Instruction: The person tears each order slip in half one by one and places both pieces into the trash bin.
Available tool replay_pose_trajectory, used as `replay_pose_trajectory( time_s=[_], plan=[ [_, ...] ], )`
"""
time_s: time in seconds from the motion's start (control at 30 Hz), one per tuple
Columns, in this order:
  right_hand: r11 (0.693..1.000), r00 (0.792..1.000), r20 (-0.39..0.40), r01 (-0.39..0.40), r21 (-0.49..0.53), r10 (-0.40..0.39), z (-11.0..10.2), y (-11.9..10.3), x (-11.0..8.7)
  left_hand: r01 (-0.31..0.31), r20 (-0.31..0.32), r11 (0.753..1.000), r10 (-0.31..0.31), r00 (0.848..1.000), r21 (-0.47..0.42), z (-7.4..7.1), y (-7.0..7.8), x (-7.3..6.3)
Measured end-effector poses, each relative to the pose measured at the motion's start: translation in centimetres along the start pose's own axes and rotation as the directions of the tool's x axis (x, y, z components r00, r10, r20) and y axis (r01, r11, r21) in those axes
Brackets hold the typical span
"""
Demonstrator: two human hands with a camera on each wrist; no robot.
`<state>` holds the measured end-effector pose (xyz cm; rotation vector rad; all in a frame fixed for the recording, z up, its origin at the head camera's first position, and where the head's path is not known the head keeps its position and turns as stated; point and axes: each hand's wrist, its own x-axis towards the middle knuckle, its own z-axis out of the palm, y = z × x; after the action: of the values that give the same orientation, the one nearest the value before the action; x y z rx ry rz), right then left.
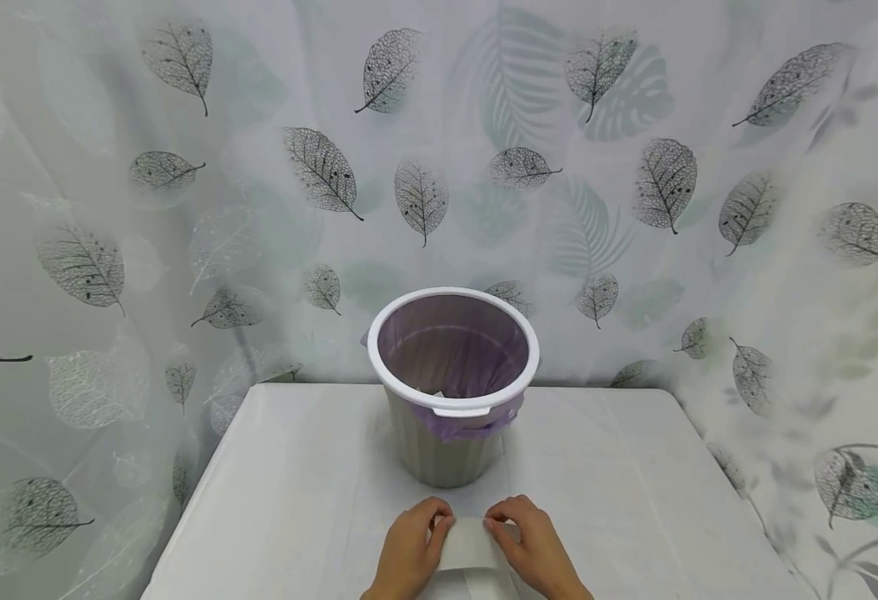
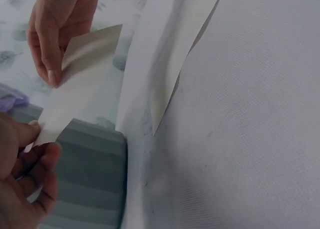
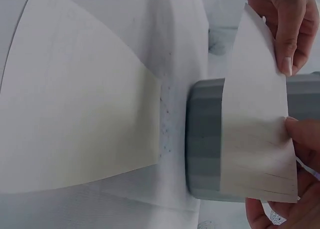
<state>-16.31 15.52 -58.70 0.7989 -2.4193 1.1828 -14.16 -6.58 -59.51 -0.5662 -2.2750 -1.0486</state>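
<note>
The fingers of the left hand (image 1: pixel 411 546) and of the right hand (image 1: pixel 535 546) are closed in pinches, thumb against fingertips, each holding one end of a short off-white paper strip (image 1: pixel 463 543). The strip spans the narrow gap between the two hands and is held raised, in front of the bin; in the right wrist view, faint short lines mark its face near the right hand. Below it, on the person's side, a second off-white paper piece (image 3: pixel 90 104) lies on the white-covered surface (image 1: pixel 296 500), its end pointing toward the bin. Beyond the hands and apart from them, a ribbed grey waste bin (image 1: pixel 439 462) stands upright on the same surface. Its white rim ring (image 1: pixel 454 403) encircles the mouth, and a purple liner (image 1: pixel 457 429) fills the interior and hangs out beneath the ring at the front. Behind stands a pale curtain (image 1: pixel 476 50) printed with dark skeleton leaves and faint green fronds.
</note>
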Motion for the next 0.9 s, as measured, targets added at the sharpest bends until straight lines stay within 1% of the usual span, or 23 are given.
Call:
replay_pose_trajectory(
  time_s=[0.07, 0.13, 0.23, 0.43, 0.57, 0.7, 0.8, 0.9],
  plan=[
    [1.0, 1.0, -0.013, 0.019, 0.005, -0.019, 0.0, -0.2, 0.0, -0.004, -0.008, 1.0, 0.004, 1.0, 0.0, -0.1, 0.0, 0.1],
    [1.0, 0.999, -0.019, 0.03, 0.004, -0.03, -0.1, -0.4, 0.1, 0.002, 0.003, 1.0, -0.002, 1.0, -0.005, -0.2, 0.1, 0.0],
    [0.999, 0.999, -0.019, 0.05, 0.006, -0.05, -0.2, -0.7, 0.1, 0.001, 0.034, 1.0, -0.001, 0.999, -0.005, -0.3, 0.1, 0.0],
    [0.995, 0.995, -0.005, 0.097, 0.027, -0.097, -0.3, -1.0, 0.4, -0.03, 0.099, 0.999, 0.032, 0.995, -0.018, -0.5, 0.3, 0.4],
    [0.992, 0.993, 0.0, 0.117, 0.038, -0.117, -0.3, -1.2, 0.4, -0.014, 0.147, 0.998, 0.022, 0.989, -0.054, -0.8, 0.7, 0.6],
    [0.988, 0.989, -0.002, 0.147, 0.057, -0.147, -0.3, -1.3, 0.4, -0.012, 0.193, 0.996, 0.029, 0.981, -0.092, -0.9, 1.0, 1.0],
    [0.982, 0.984, -0.004, 0.178, 0.068, -0.178, -0.2, -1.3, 0.3, -0.029, 0.202, 0.994, 0.05, 0.978, -0.106, -1.0, 1.2, 1.1],
    [0.98, 0.983, -0.004, 0.185, 0.077, -0.185, 0.0, -1.3, 0.3, -0.047, 0.197, 0.993, 0.067, 0.978, -0.108, -0.9, 1.3, 1.1]
  ],
)
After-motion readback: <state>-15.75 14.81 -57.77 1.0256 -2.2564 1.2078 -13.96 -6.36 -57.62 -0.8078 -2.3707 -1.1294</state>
